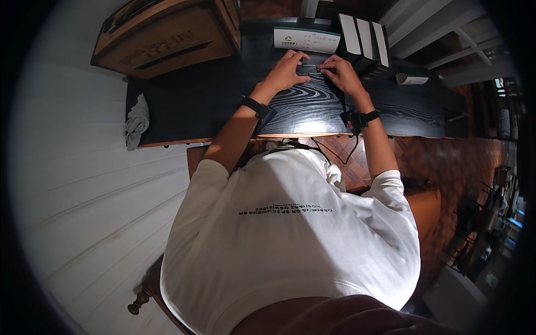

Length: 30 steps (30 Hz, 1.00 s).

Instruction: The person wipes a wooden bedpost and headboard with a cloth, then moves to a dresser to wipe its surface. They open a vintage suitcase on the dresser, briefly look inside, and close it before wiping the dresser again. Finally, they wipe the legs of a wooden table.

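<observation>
Two thin metal rods lie close together between my hands over the black wood-grain table. The fingertips of my right hand are pinched together at the end of the upper rod. Beside it, my left hand has its thumb spread away from curled fingers, which come near the rod's other end. The lower rod is just right of the left thumb tip. The rods are too small to name more exactly.
Behind my hands stands a white card with writing. Several thick black-covered books stand to its right, with a smaller folded card beyond. A wooden crate is at the back left. A grey cloth hangs over the left edge. A black cable hangs near my right wrist.
</observation>
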### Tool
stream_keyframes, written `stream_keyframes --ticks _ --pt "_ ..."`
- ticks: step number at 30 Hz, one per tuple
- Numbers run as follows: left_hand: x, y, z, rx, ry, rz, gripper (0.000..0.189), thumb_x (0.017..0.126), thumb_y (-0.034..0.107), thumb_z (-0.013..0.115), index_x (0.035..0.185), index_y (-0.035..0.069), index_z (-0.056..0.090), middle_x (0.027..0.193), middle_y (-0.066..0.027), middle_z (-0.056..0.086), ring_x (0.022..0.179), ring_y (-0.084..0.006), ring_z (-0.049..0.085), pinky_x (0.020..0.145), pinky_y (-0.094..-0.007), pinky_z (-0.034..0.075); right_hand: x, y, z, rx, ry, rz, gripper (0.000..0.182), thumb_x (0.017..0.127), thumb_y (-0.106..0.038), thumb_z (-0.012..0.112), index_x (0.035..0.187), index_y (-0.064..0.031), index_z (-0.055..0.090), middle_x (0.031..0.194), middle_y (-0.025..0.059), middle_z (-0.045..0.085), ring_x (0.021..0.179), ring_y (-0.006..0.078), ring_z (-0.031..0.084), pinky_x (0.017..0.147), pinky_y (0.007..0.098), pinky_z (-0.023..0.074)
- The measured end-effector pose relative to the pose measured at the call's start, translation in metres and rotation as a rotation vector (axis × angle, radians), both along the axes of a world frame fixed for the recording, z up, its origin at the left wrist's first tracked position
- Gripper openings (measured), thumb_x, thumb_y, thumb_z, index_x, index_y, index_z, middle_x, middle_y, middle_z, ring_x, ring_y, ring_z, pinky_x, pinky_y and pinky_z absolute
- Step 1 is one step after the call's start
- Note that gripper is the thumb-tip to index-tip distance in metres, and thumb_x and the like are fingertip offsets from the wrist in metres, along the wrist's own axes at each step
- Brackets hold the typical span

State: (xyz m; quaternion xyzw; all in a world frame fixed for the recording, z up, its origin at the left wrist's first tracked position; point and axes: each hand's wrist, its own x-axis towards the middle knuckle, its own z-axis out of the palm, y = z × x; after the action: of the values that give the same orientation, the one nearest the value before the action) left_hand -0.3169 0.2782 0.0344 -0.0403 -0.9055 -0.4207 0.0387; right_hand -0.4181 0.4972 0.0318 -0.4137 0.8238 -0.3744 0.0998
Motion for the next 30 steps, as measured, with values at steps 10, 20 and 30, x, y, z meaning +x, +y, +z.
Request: stream_keyframes --ticks 10,20,30 --pt "-0.001 -0.001 -0.003 0.023 0.018 -0.002 0.064 0.072 0.025 0.090 0.126 0.011 0.059 0.124 -0.0134 0.054 0.114 -0.0285 0.064 0.095 -0.0396 0.054 0.002 0.011 0.007 -0.035 -0.090 -0.086 0.027 0.087 -0.003 0.074 0.114 -0.0050 0.075 0.105 0.0114 0.066 0.091 0.0213 0.069 0.080 0.0313 0.0537" --pt "0.004 -0.001 0.005 0.053 -0.028 -0.025 0.063 0.076 0.022 0.087 0.131 0.010 0.058 0.127 -0.0133 0.054 0.120 -0.0279 0.060 0.103 -0.0381 0.050 0.001 0.040 -0.002 -0.182 -0.175 -0.167 0.022 0.097 -0.014 0.067 0.116 -0.0064 0.074 0.104 0.0079 0.067 0.091 0.0181 0.065 0.081 0.0297 0.0505" --pt "0.044 -0.024 0.026 0.053 -0.104 -0.102 0.061 0.085 0.028 0.080 0.137 0.011 0.052 0.131 -0.0169 0.051 0.125 -0.0328 0.054 0.106 -0.0395 0.045 0.038 0.082 0.014 -0.247 -0.196 -0.166 0.021 0.101 -0.017 0.063 0.111 -0.0009 0.073 0.101 0.0086 0.068 0.093 0.0149 0.064 0.082 0.0262 0.0484"
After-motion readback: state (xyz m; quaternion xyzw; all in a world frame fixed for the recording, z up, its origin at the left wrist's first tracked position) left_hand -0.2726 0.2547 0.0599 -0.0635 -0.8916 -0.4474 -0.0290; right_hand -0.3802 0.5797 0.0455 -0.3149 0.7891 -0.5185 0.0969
